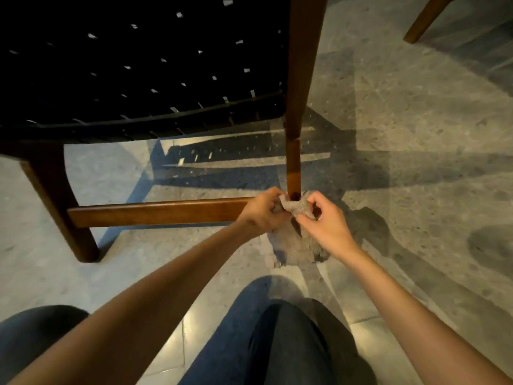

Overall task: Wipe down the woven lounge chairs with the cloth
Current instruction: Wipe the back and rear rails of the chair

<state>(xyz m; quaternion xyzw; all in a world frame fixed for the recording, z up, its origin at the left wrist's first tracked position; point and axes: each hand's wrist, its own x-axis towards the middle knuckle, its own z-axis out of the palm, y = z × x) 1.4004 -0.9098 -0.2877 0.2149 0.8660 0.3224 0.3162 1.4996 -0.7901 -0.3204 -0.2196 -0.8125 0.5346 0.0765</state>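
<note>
Between both hands (pixel 262 211), cloth (pixel 295 205)

Speckled grey stone-tile floor (pixel 416 129) beneath us
We see broad dark shadows (pixel 374 173) crossing the tiles, one band dotted with small bright flecks (pixel 210 155), and a warm glossy patch of light (pixel 177 326) beside a thin tile joint (pixel 183 354) near the bottom.

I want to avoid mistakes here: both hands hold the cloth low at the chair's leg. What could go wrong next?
1. The cloth hangs down toward the floor; its loose end may drag grit onto the wood.
2. The left hand and right hand pinch it at the thin leg; a hard pull could shift the chair.
</note>
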